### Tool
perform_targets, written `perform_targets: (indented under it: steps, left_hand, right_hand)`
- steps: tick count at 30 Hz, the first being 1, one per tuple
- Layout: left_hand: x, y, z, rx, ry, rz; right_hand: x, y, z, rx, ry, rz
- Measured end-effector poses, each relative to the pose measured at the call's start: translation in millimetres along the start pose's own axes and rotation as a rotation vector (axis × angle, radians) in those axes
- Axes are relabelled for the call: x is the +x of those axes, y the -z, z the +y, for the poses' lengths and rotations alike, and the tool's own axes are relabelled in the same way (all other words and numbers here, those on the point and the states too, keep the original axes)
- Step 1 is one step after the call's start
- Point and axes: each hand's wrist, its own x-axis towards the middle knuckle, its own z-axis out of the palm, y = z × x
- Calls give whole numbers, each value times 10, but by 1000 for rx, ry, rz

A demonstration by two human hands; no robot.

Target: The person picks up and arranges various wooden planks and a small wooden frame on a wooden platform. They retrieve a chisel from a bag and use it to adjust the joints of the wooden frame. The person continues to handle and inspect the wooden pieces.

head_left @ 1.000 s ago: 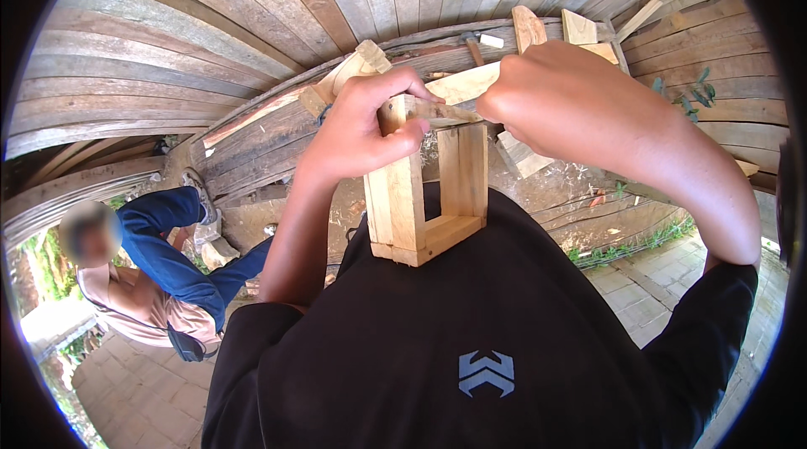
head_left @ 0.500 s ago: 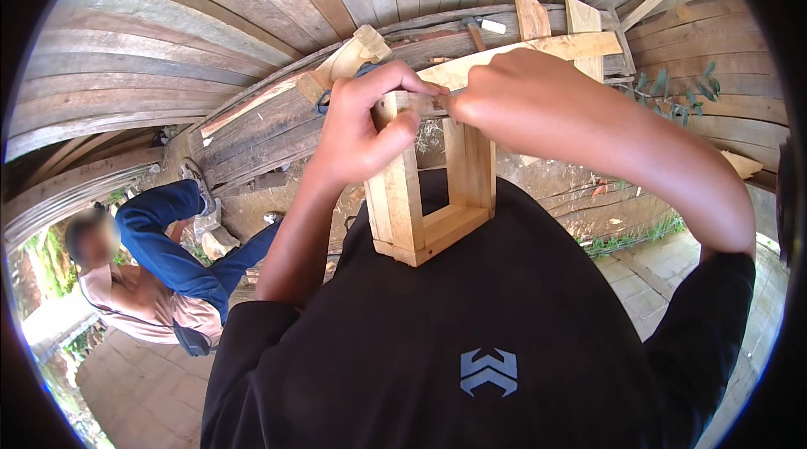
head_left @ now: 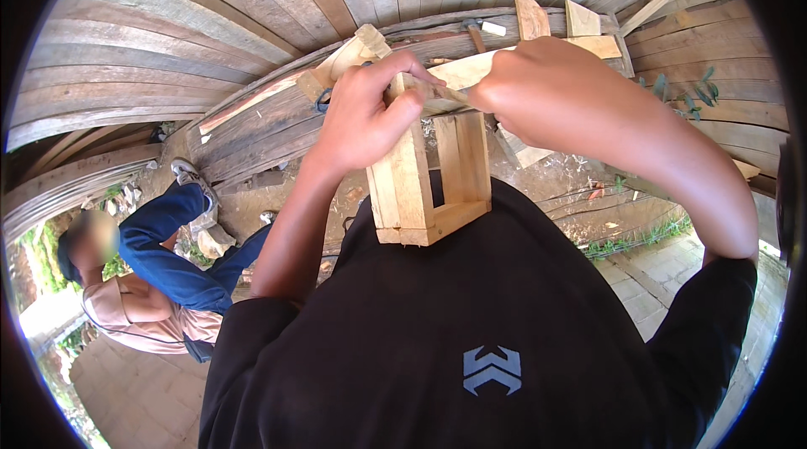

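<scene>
A rectangular pale wooden frame (head_left: 402,197) stands upright against my black shirt, its open middle facing to the right. My left hand (head_left: 367,117) is closed round its upper left corner, the thumb pressed on the post and the index finger stretched along the top bar. At the far end of that top bar my right hand (head_left: 519,86) makes a fist. A thin brownish edge shows between the fist and my left fingertip; what the right fingers hold is hidden.
Behind stands a rough wooden bench (head_left: 261,136) with a pale board (head_left: 458,71), wood offcuts (head_left: 532,18) and a hammer (head_left: 476,35). A seated person (head_left: 160,306) in blue trousers is at the left. Plank walls (head_left: 202,3) rise behind the bench.
My right fist has slid slightly to the right, away from my left fingertips. The frame has tilted and turned a little, its lower end rising. Another board's end shows behind it.
</scene>
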Motion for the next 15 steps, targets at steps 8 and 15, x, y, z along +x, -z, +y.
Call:
perform_targets:
  steps: [8, 15]
  left_hand:
    - [-15, 0, -49, -93, -39, 12]
    - [1, 10, -73, -39, -44, -19]
  right_hand:
    - [-56, 85, 62, -23, -45, -27]
    - [-98, -126, -14, -64, -39, -47]
